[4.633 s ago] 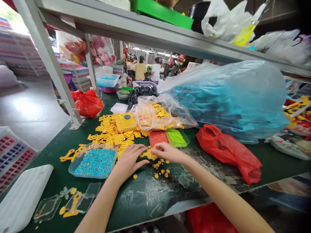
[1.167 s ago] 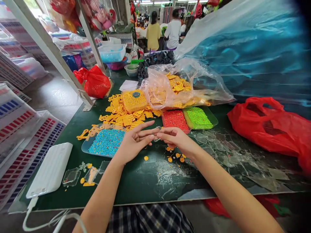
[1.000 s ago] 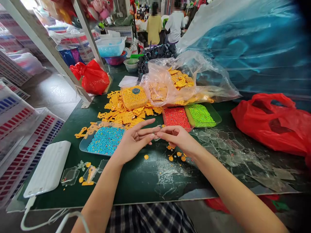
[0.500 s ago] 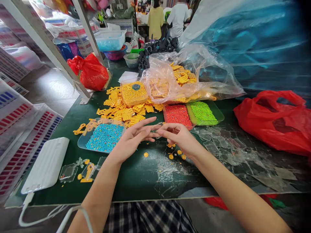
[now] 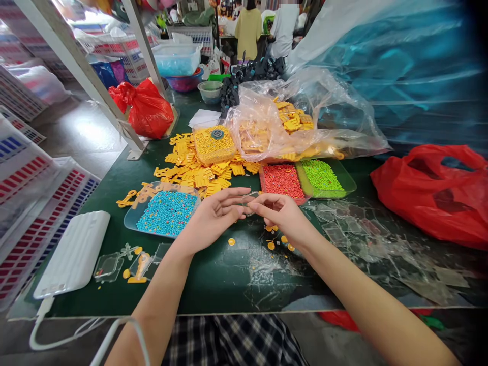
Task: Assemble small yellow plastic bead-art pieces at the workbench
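Observation:
Between my two hands is a small clear plastic piece (image 5: pixel 250 197), its outline partly covered by the fingers. My left hand (image 5: pixel 213 216) has its long fingers stretched along the left side of the piece, with the thumb bent in against it. The fingertips of my right hand (image 5: pixel 281 211) pinch its right edge. Just behind my hands stand a tray of red beads (image 5: pixel 282 182) and a tray of green beads (image 5: pixel 323 178). A tray of blue beads (image 5: pixel 163 211) is left of my left hand. Small orange discs (image 5: pixel 271 246) lie below my right hand.
Yellow plastic parts (image 5: pixel 183 165) are heaped around a tray of yellow beads (image 5: pixel 214 145), with more in a clear bag (image 5: pixel 259 122). Flat clear pieces (image 5: pixel 343 223) lie at right, near a red bag (image 5: pixel 430 193). A white power bank (image 5: pixel 72 254) sits at left.
The whole view has shifted slightly. Both hands stay close together around the clear piece, and my left fingers have come a little closer together.

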A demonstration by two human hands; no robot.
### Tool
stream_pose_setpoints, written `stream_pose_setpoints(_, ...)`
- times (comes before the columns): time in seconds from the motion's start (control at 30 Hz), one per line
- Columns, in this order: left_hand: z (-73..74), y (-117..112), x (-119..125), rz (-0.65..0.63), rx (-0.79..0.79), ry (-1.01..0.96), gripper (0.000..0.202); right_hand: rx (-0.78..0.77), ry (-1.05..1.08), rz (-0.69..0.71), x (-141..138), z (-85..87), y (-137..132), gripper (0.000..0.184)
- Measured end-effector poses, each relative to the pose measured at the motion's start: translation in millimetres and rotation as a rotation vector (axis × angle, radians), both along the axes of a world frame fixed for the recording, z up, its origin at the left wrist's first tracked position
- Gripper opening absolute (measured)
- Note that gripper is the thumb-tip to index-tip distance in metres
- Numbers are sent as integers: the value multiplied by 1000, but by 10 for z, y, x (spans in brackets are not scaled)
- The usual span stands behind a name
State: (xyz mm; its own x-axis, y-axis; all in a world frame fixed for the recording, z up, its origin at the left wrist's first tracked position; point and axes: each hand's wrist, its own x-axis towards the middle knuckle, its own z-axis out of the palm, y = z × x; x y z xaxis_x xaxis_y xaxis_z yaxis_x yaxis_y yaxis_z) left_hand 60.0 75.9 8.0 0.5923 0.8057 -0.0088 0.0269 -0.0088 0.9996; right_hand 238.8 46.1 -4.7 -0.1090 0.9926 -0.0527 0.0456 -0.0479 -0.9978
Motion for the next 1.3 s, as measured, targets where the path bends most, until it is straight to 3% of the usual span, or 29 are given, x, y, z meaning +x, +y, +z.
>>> stream_pose_setpoints(0.27, -32, 26, -13, 5, 12, 26, 41, 142, -181, -31, 8, -24, -2, 28)
stream_pose_setpoints(0.77, -30, 16, 8, -16, 21, -7, 37, 131, -119, 14, -12, -31, -7, 37)
stream_pose_setpoints(1.3, -21, 75, -38, 221, 80, -41, 35, 132, -63, -65, -2, -51, -3, 32)
